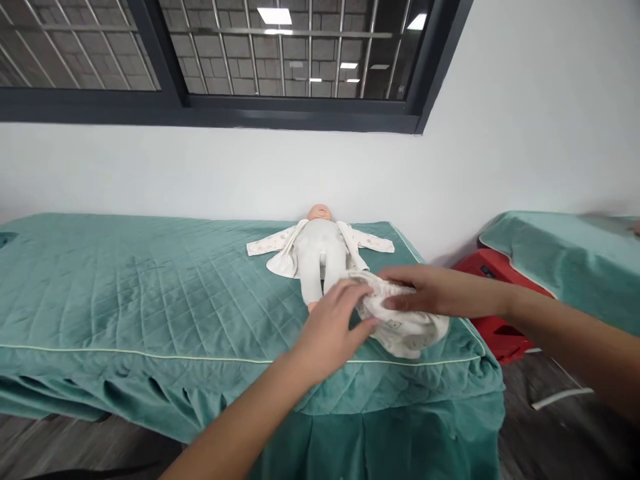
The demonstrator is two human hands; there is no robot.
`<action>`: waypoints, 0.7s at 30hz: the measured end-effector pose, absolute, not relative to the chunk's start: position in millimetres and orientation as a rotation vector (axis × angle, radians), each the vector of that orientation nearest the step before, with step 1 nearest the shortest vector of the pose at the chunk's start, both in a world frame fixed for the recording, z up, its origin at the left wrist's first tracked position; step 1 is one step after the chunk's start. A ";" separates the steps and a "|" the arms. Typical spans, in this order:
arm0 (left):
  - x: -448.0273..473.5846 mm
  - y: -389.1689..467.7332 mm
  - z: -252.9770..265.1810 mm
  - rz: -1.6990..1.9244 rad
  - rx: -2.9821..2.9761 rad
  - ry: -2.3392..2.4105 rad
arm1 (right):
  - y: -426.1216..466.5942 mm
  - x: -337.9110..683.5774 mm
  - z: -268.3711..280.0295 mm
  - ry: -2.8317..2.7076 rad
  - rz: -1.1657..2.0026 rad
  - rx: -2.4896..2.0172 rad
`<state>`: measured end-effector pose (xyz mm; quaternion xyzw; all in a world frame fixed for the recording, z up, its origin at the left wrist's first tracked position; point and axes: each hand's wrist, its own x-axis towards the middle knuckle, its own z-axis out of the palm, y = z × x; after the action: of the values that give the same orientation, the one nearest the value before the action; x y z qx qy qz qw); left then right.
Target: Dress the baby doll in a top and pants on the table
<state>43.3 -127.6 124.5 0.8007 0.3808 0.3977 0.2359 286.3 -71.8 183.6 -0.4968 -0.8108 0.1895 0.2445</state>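
Note:
A bunched white baby garment [407,333] with a small print is between my hands, over the front right part of the bed. My right hand [423,290] grips its upper side, thumb in front and fingers behind. At its left edge, the fingers and thumb of my left hand [336,323] pinch the cloth. Just beyond lies a baby doll [321,243] on its back, feet towards me, its body and legs pale. Under the doll a printed white baby jacket [283,262] lies open, sleeves spread to both sides. My left hand hides part of the doll's feet.
The bed has a green quilted cover [165,287] with pale piping and a hanging skirt. Right of it, a red case [500,333] stands by another green-covered bed [575,247]. A white wall [215,170] and a dark-framed window [300,113] are behind.

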 end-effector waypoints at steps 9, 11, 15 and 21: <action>18.5 -134.3 197.1 1.513 2.423 1.185 | -95.3 226.3 291.6 -2.694 0.799 -1.035; 13.1 -138.8 211.3 1.501 2.445 1.196 | -100.0 220.3 302.4 -2.733 0.743 -0.976; 2.9 -146.8 232.3 1.413 2.386 1.216 | -107.9 215.0 316.9 -2.723 0.685 -0.931; -7.7 -150.3 244.9 1.121 2.568 1.162 | -118.3 217.4 330.4 -2.625 0.640 -0.963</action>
<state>-7.7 -150.3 244.9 0.8453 0.3825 0.3692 0.0541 217.4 -118.3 330.4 -0.3325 -0.9066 0.2212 0.1363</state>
